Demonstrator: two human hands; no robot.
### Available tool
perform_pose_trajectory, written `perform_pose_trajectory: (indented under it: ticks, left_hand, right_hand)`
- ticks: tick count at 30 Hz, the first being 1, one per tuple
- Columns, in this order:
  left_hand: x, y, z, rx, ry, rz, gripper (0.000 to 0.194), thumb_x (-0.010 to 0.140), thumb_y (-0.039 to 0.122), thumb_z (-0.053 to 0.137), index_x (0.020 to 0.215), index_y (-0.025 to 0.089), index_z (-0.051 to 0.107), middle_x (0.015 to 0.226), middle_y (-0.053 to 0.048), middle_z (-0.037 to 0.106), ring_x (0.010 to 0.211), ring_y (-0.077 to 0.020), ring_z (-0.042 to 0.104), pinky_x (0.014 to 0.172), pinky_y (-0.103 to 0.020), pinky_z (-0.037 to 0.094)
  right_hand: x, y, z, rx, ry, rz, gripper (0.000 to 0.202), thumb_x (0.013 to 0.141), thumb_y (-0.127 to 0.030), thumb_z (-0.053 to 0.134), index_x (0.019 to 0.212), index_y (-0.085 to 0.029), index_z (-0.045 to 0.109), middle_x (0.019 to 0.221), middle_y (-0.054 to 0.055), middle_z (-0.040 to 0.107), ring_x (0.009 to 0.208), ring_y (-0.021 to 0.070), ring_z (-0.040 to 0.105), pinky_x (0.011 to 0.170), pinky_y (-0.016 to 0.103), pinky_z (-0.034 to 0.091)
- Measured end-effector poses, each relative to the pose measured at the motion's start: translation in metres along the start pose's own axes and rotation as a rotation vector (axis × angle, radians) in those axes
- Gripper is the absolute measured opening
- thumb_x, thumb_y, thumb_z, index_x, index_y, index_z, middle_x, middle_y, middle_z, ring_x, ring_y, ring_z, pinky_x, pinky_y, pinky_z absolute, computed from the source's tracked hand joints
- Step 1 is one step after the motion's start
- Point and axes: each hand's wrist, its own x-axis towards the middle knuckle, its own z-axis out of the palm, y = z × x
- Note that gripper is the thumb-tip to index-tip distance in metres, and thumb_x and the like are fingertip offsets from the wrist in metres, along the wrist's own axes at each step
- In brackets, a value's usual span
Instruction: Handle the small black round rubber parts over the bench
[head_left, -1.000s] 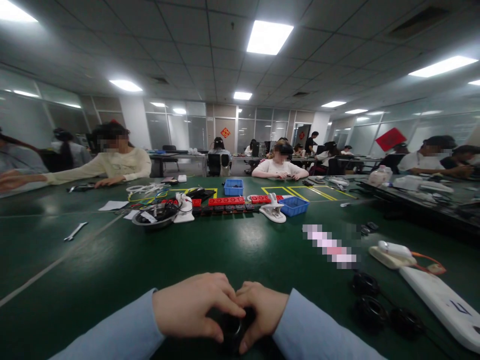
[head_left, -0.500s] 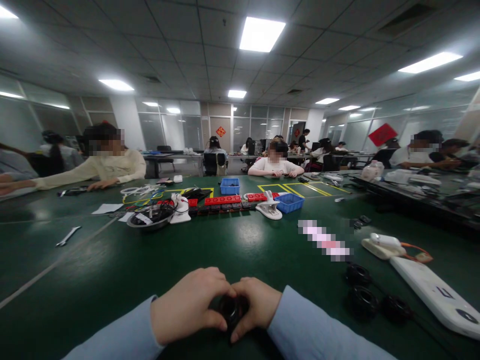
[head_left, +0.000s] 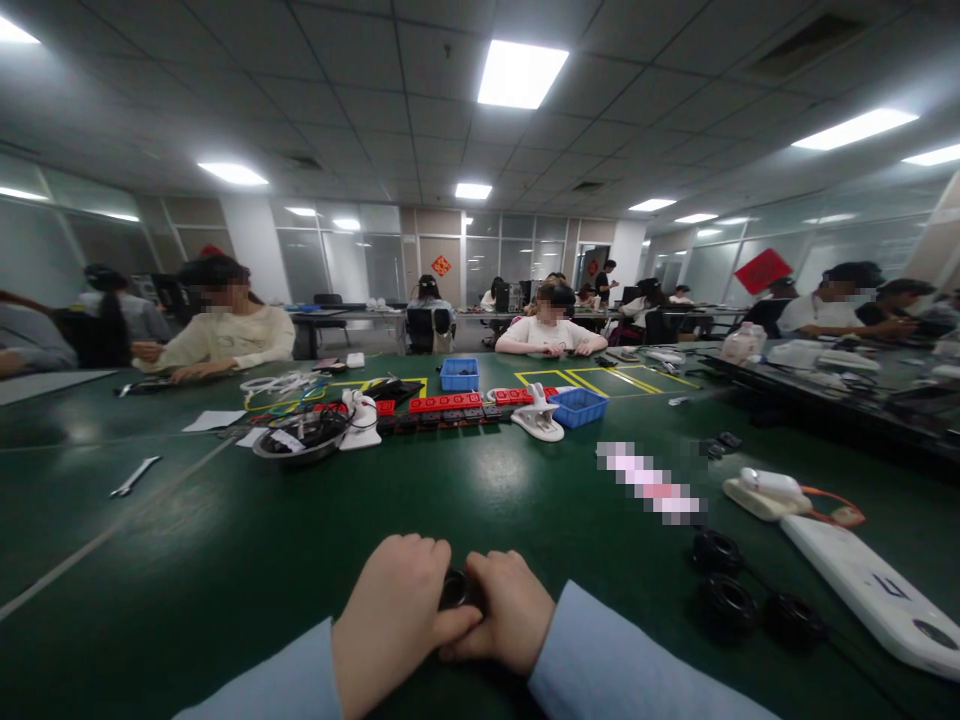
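A dark, glossy round part (head_left: 453, 590) is clasped between my two hands, low in the middle of the view, and the fingers cover most of it. My left hand (head_left: 405, 615) is wrapped round its left side, thumb crossing the front. From the right, my right hand (head_left: 510, 610) closes on the same part, and the two thumbs overlap or touch. Several black ring-shaped parts (head_left: 726, 603) with cords lie on the green table (head_left: 300, 560) to the right of my right hand.
A white phone-shaped device (head_left: 877, 590) lies at the right, below a white gadget (head_left: 765, 490) with an orange cord. Farther off are blue bins (head_left: 577, 407), a red strip (head_left: 446, 402), a metal bowl of cables (head_left: 296, 450) and a wrench (head_left: 135, 477). Co-workers sit around.
My hands have closed tighter over the round part, and the thumbs have come together, hiding more of it. My left hand has shifted right. A co-worker at the left has drawn an arm in.
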Motion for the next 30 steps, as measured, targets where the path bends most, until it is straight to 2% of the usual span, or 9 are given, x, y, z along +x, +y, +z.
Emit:
perform_pose_trajectory:
  ticks: [5, 11, 16, 18, 20, 24, 27, 30]
  left_hand:
    - [0.004, -0.001, 0.011, 0.041, 0.068, -0.036, 0.045, 0.074, 0.057, 0.055, 0.079, 0.014, 0.062, 0.078, -0.01, 0.064, 0.076, -0.0281, 0.06, 0.069, -0.041, 0.045]
    - [0.006, 0.0, 0.012, 0.058, 0.025, -0.047, 0.06, 0.072, 0.07, 0.046, 0.08, 0.013, 0.063, 0.08, -0.012, 0.065, 0.078, -0.0301, 0.06, 0.07, -0.043, 0.045]
    - [0.006, -0.014, 0.005, 0.0, -0.016, -0.057, 0.053, 0.081, 0.062, 0.039, 0.086, 0.014, 0.062, 0.084, -0.011, 0.063, 0.08, -0.0285, 0.059, 0.071, -0.042, 0.044]
    - [0.006, -0.022, 0.0, -0.106, 0.001, 0.024, 0.045, 0.083, 0.055, 0.041, 0.098, 0.018, 0.061, 0.094, -0.009, 0.062, 0.087, -0.0258, 0.058, 0.076, -0.038, 0.043]
    - [0.005, -0.03, -0.006, -0.23, -0.033, 0.167, 0.038, 0.081, 0.049, 0.05, 0.106, 0.022, 0.058, 0.102, -0.006, 0.059, 0.094, -0.0231, 0.055, 0.08, -0.034, 0.042]
    - [0.004, -0.039, -0.016, -0.407, -0.229, 0.419, 0.036, 0.074, 0.039, 0.064, 0.109, 0.031, 0.059, 0.104, -0.001, 0.058, 0.096, -0.0197, 0.053, 0.082, -0.028, 0.042]
    - [0.002, -0.04, -0.018, -0.433, -0.318, 0.467, 0.041, 0.071, 0.037, 0.067, 0.111, 0.034, 0.059, 0.107, 0.0, 0.057, 0.097, -0.02, 0.054, 0.084, -0.028, 0.042]
    - [0.0, -0.039, -0.017, -0.409, -0.339, 0.471, 0.04, 0.072, 0.034, 0.066, 0.111, 0.035, 0.059, 0.107, 0.001, 0.058, 0.097, -0.0203, 0.054, 0.083, -0.029, 0.042]
  right_hand:
    - [-0.003, -0.004, -0.003, 0.005, -0.013, 0.01, 0.052, 0.051, -0.057, 0.072, 0.082, -0.018, 0.058, 0.08, 0.005, 0.061, 0.076, 0.0231, 0.056, 0.067, 0.032, 0.039]
    - [-0.005, -0.003, -0.006, 0.013, -0.032, -0.007, 0.054, 0.052, -0.058, 0.071, 0.086, -0.017, 0.058, 0.081, 0.006, 0.06, 0.075, 0.0227, 0.056, 0.067, 0.032, 0.04]
    - [-0.005, 0.001, -0.01, 0.041, -0.05, -0.004, 0.054, 0.053, -0.059, 0.069, 0.087, -0.018, 0.06, 0.081, 0.005, 0.06, 0.075, 0.0227, 0.055, 0.066, 0.031, 0.04]
    - [-0.005, 0.003, -0.012, 0.066, -0.077, -0.03, 0.051, 0.055, -0.057, 0.069, 0.089, -0.02, 0.062, 0.081, 0.004, 0.06, 0.074, 0.0215, 0.055, 0.065, 0.03, 0.04]
    - [-0.004, 0.005, -0.014, 0.101, -0.121, -0.086, 0.047, 0.056, -0.053, 0.07, 0.089, -0.021, 0.063, 0.076, 0.001, 0.059, 0.07, 0.0187, 0.054, 0.063, 0.027, 0.04]
    - [-0.001, 0.012, -0.012, 0.185, -0.198, -0.254, 0.039, 0.056, -0.047, 0.072, 0.084, -0.021, 0.064, 0.066, -0.004, 0.055, 0.06, 0.0122, 0.051, 0.059, 0.023, 0.039]
    - [0.002, 0.019, -0.007, 0.233, -0.248, -0.373, 0.037, 0.056, -0.047, 0.073, 0.081, -0.021, 0.063, 0.067, -0.006, 0.055, 0.06, 0.0104, 0.05, 0.064, 0.022, 0.04]
    - [0.004, 0.023, -0.003, 0.21, -0.289, -0.419, 0.037, 0.057, -0.049, 0.072, 0.081, -0.022, 0.063, 0.07, -0.006, 0.056, 0.064, 0.0113, 0.051, 0.071, 0.024, 0.04]
